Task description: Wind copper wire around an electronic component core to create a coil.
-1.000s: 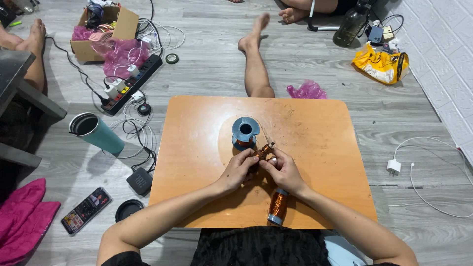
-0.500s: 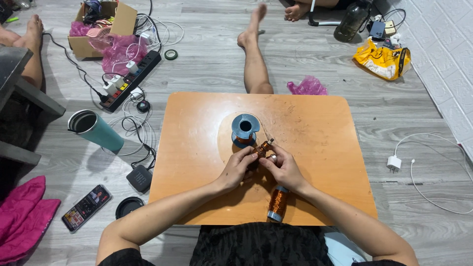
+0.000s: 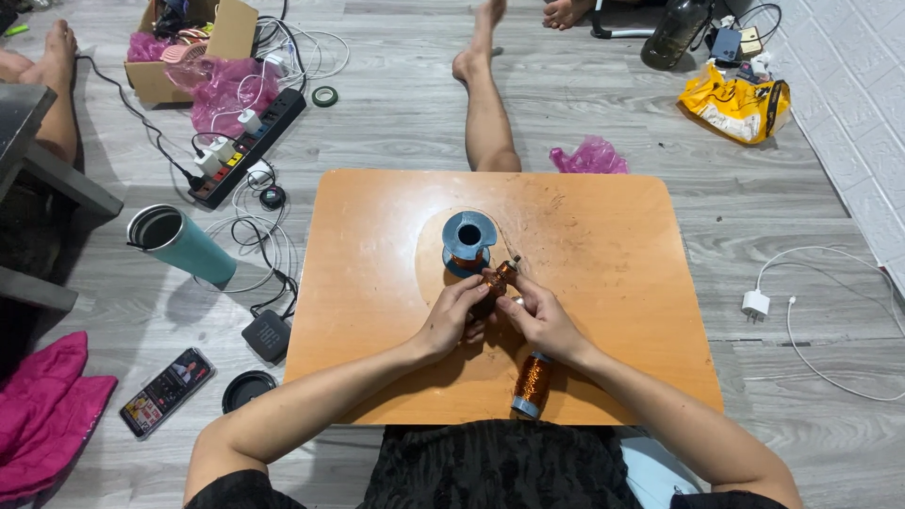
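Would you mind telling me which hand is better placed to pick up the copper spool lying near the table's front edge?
The right hand, probably: the lying copper spool sits just below its wrist, while the left hand is farther off and grips the small coil.

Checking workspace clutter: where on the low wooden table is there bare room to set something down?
The table is bare on its left side, left of the blue spool, and on the right side up to the far right corner. The centre is crowded: both hands hold a small copper coil, with a copper-wound spool at the near edge.

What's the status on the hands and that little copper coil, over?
Left hand and right hand both gripping small copper coil. Blue spool just beyond. Second copper spool near table edge.
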